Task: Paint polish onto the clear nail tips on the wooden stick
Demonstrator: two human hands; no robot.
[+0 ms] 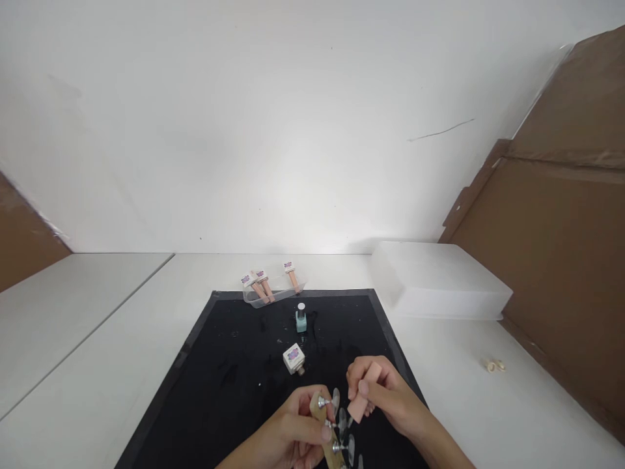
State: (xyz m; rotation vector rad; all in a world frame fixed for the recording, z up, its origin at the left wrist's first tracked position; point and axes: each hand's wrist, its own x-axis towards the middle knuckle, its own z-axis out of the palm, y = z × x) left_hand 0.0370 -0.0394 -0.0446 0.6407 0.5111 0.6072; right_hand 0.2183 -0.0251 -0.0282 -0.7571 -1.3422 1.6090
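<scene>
My left hand (293, 430) is closed around a wooden strip (326, 435) that carries metal knobs with several clear nail tips (342, 420) on them. My right hand (385, 394) pinches a pink sponge block (365, 394) and holds its lower end against the tips. Both hands hover over the near part of a black mat (234, 378). A mint-green nail polish bottle (301, 318) stands open on the mat further back. Its white square cap (293, 358) with the brush lies nearer to me.
A clear shallow tray (273, 293) with three pink sticks bearing white labelled ends sits at the mat's far edge. A frosted plastic box (439, 280) lies to the right. Small pale rings (495, 366) rest on the white table. Brown cardboard (561, 260) stands on the right.
</scene>
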